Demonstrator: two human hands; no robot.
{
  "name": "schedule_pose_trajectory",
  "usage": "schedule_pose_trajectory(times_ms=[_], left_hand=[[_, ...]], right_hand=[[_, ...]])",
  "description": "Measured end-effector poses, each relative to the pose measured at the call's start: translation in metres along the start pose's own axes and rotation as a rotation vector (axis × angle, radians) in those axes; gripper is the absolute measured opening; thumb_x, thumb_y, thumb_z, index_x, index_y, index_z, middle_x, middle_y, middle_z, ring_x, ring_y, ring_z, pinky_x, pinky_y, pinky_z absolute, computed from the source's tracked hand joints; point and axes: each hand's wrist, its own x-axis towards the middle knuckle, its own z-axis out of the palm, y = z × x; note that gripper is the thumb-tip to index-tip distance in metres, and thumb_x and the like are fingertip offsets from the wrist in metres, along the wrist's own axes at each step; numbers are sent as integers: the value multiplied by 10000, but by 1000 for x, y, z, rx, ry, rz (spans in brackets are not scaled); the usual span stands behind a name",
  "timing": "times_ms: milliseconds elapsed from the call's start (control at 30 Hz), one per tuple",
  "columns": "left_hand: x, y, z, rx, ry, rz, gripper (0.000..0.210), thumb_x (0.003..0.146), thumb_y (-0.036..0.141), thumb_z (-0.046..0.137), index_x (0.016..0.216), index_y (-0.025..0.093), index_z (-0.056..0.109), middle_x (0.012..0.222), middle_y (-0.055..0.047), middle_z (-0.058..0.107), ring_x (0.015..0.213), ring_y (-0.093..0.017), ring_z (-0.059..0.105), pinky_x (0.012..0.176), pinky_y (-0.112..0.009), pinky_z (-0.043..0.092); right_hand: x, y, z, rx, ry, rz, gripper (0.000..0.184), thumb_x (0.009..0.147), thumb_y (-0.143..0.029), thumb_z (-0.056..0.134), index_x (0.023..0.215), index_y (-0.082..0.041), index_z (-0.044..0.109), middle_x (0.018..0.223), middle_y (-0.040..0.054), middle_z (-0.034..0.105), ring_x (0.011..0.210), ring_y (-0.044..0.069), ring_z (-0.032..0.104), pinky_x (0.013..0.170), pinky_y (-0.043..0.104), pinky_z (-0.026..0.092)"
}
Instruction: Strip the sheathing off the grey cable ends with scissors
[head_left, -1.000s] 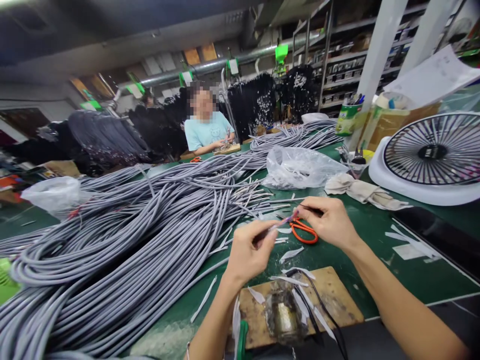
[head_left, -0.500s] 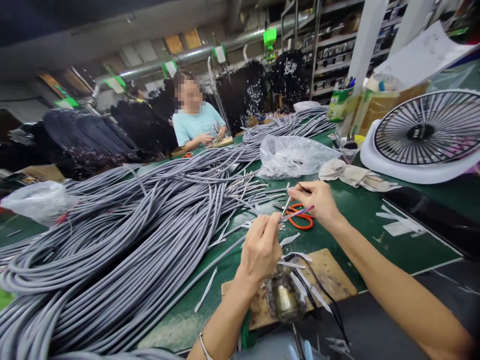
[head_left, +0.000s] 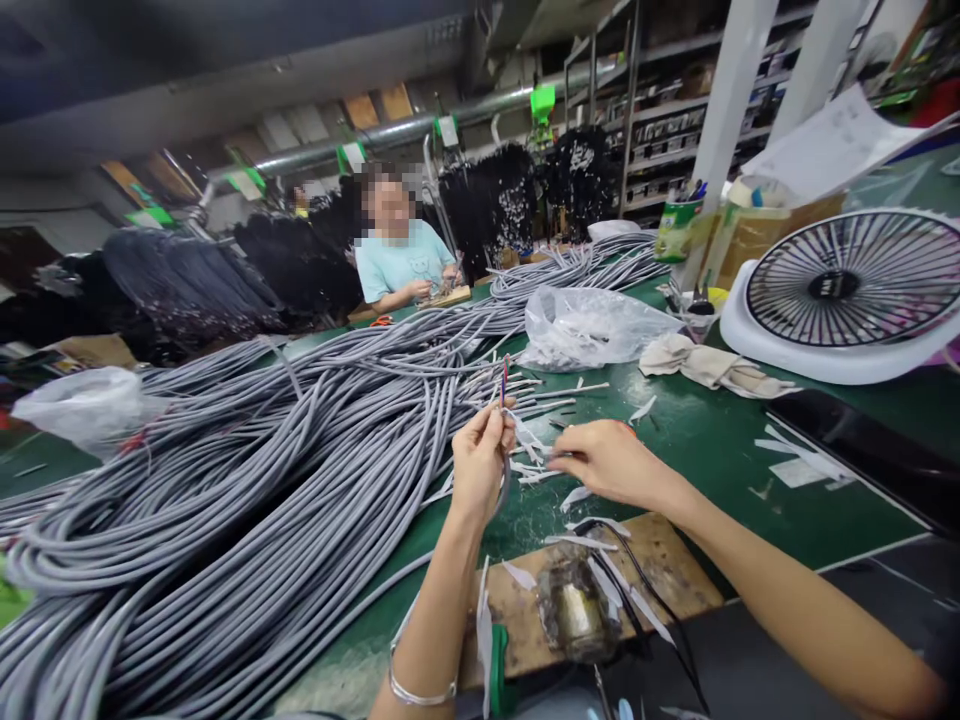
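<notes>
Near the middle, my left hand (head_left: 480,455) is closed around the end of a grey cable (head_left: 504,490). Red and dark blue wires (head_left: 504,380) stick up above its fingertips. A thin white strip (head_left: 527,432) runs from beside these fingers towards my right hand (head_left: 600,460). The right fingers are pinched together and point left, a short way from the left hand; what they hold is too small and blurred to make out. Loose white scraps (head_left: 576,498) lie below the hands. Only a bit of an orange handle (head_left: 625,428) shows behind my right hand.
Bundled grey cables (head_left: 322,470) cover the left of the green table (head_left: 720,480). A wooden board (head_left: 675,565) bearing a metal device (head_left: 579,610) lies in front. On the right are a plastic bag (head_left: 592,325), gloves (head_left: 712,365) and a fan (head_left: 840,290). A person (head_left: 405,260) works across the table.
My left hand has moved slightly left and up, with the coloured wires now upright. The right hand has come down and left, covering most of the orange-handled tool. The view has shifted a little.
</notes>
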Motion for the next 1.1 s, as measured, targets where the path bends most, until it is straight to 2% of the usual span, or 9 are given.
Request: schedule_pose_trajectory(times_ms=[67,100,233,367,500,600,700,900,1100], left_hand=[[-2,3,-1,-40,-68,-68,292,696,239,659,966,128,639,644,14,478,529,-43,369,493,-173,293],[-3,5,-2,-37,-102,-98,323,699,233,657,1006,138,626,651,14,484,535,-45,377,502,-174,302],[-9,6,-1,-16,-179,-119,337,699,249,663,1020,193,577,692,16,519,522,-42,386,508,-183,318],[-12,4,0,-40,-172,-7,200,694,256,675,783,200,505,694,28,524,502,-34,387,494,-175,304],[-13,6,-1,-22,-152,107,301,681,292,689,629,166,421,689,28,506,505,-35,400,499,-182,312],[-12,8,-3,-14,-156,181,352,665,328,701,590,157,403,693,22,488,526,-43,411,509,-189,321],[-11,8,-6,-11,-174,243,374,660,331,707,564,150,394,689,21,460,559,-55,429,520,-192,327],[-13,0,-7,164,-261,298,351,763,342,594,528,150,418,638,17,409,555,-79,436,543,-237,359],[-14,-4,-8,255,-300,331,327,764,275,592,518,146,420,663,15,409,554,-74,427,533,-231,344]], right_hand=[[3,11,1,-56,-260,135,236,766,-355,578,636,-181,672,618,52,645,601,149,587,558,217,361],[4,16,2,-90,-313,201,243,765,-365,572,653,-178,680,640,66,654,628,160,601,573,221,371],[5,32,4,-215,-249,437,194,766,-265,546,783,-136,690,754,145,666,732,216,625,631,264,400],[8,40,6,-253,-185,498,130,692,-199,580,708,-103,666,740,177,646,724,252,622,615,289,400],[13,35,1,-232,-58,447,144,733,-212,510,771,-135,625,777,108,625,720,201,596,613,260,391],[15,21,-2,-26,120,264,105,746,-230,499,785,-163,570,731,27,576,644,134,526,591,221,385],[14,7,0,204,280,73,105,680,-235,585,726,-160,527,711,4,517,612,114,454,568,217,370],[12,-4,1,301,259,25,150,671,-224,604,616,-170,476,625,-31,458,562,94,400,535,207,322],[9,-1,1,225,282,21,232,672,-285,608,547,-168,451,561,-42,419,516,79,360,498,201,270]])
